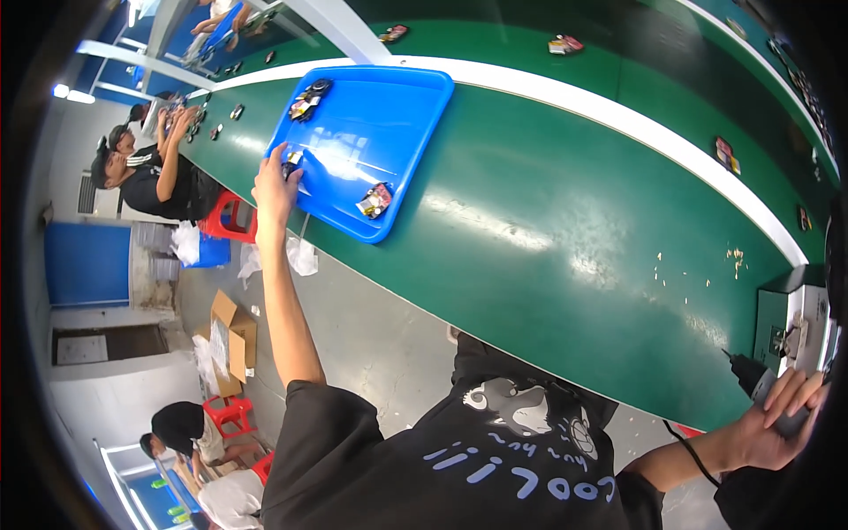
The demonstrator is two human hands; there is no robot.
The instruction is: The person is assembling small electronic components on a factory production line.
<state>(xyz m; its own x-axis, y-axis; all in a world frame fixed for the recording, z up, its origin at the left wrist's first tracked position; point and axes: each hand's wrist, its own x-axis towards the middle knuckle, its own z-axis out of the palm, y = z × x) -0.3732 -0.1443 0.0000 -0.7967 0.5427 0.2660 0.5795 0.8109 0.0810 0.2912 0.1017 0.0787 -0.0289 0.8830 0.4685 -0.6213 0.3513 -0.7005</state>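
Note:
My left hand (276, 184) reaches over the near left side of a blue plastic tray (389, 146). Its fingers close around a small black part (291, 165) with a pale label, largely hidden by the hand. A black assembly with yellow and pink pieces (306, 100) lies at the tray's far left corner, and a similar small assembly (374, 200) lies toward its near right. Far off to the right, my right hand (786, 420) is wrapped around a black electric screwdriver (752, 374), its thin bit pointing left over the bench.
The green bench (530, 230) runs across the view, with small pale bits (736, 259) scattered at right. Beside the screwdriver stands a grey-green box (782, 318). Beyond a white rail (601, 97), more small assemblies (565, 44) lie on a green belt. Co-workers (168, 181) sit at left.

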